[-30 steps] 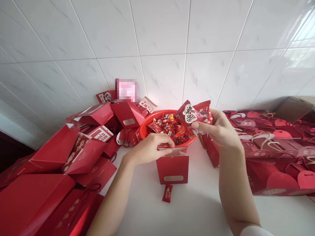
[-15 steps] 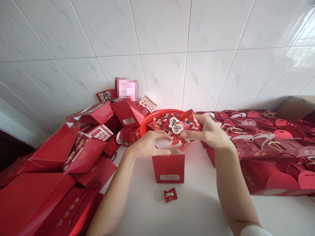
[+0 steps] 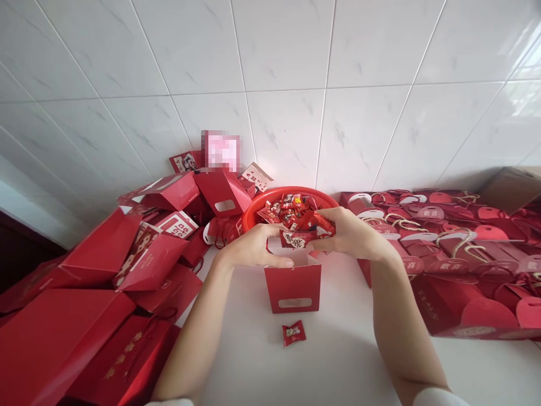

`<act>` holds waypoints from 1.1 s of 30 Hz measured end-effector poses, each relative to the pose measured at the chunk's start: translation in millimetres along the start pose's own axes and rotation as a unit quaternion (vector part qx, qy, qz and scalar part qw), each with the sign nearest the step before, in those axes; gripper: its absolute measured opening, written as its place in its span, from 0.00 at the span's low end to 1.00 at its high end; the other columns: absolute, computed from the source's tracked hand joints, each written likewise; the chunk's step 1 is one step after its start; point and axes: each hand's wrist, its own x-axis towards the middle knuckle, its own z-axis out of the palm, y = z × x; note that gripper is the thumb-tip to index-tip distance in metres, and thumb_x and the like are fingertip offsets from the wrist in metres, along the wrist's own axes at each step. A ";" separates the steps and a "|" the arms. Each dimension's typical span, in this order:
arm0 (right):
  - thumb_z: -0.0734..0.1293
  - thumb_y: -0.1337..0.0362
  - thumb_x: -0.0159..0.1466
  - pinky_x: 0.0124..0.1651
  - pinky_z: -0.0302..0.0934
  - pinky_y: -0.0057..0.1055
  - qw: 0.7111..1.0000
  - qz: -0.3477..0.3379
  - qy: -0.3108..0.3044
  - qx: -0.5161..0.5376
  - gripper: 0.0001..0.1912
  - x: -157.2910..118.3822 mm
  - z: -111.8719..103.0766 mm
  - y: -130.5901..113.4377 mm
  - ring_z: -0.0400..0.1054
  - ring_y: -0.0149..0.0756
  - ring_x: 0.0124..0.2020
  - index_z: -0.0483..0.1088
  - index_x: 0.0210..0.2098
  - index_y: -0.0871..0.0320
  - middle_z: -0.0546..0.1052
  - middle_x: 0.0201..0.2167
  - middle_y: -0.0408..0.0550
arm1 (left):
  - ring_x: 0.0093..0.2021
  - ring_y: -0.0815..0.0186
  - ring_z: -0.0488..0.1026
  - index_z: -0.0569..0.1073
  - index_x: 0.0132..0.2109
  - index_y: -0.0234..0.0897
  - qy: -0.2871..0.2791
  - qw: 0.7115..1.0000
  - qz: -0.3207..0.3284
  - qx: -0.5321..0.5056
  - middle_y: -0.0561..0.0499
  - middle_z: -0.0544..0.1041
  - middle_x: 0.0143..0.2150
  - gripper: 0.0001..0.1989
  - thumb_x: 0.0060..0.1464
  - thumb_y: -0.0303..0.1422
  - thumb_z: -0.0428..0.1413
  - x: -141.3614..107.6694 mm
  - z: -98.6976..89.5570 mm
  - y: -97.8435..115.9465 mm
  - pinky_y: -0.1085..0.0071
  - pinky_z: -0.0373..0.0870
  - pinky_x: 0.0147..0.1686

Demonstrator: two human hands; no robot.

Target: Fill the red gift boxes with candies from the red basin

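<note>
An open-topped red gift box [image 3: 292, 285] stands upright on the white table in front of me. My left hand [image 3: 256, 248] grips its upper left edge, the thumb over the near wall. Above the opening, my right hand [image 3: 353, 234] holds red candy packets [image 3: 298, 238] with white and black lettering, their lower part at the box mouth. How many packets are in that hand I cannot tell. One small wrapped candy [image 3: 293, 333] lies on the table just this side of the box. Behind the hands sits a red plastic basket [image 3: 262, 197] with many wrapped candies.
Red boxes [image 3: 97, 242] are heaped on the left. Rows of closed red boxes [image 3: 456, 259] with rope handles fill the right. A brown carton [image 3: 513, 189] stands at the back right. Behind everything rises a white tiled wall [image 3: 287, 135].
My right hand has come down and slightly left, bringing the candy packets from above the basket to the box mouth. My left hand stays on the box. The view has shifted slightly.
</note>
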 end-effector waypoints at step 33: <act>0.67 0.64 0.63 0.25 0.51 0.27 0.966 -0.023 -0.214 -0.142 0.07 -0.1 5.4 -4.8 0.62 0.28 0.23 0.75 0.31 0.61 0.74 0.24 0.42 | 0.61 0.53 0.71 0.76 0.60 0.45 -0.117 0.988 0.054 -0.081 0.47 0.76 0.60 0.35 0.42 0.37 0.72 -5.5 -9.9 -9.7 0.62 0.67 0.59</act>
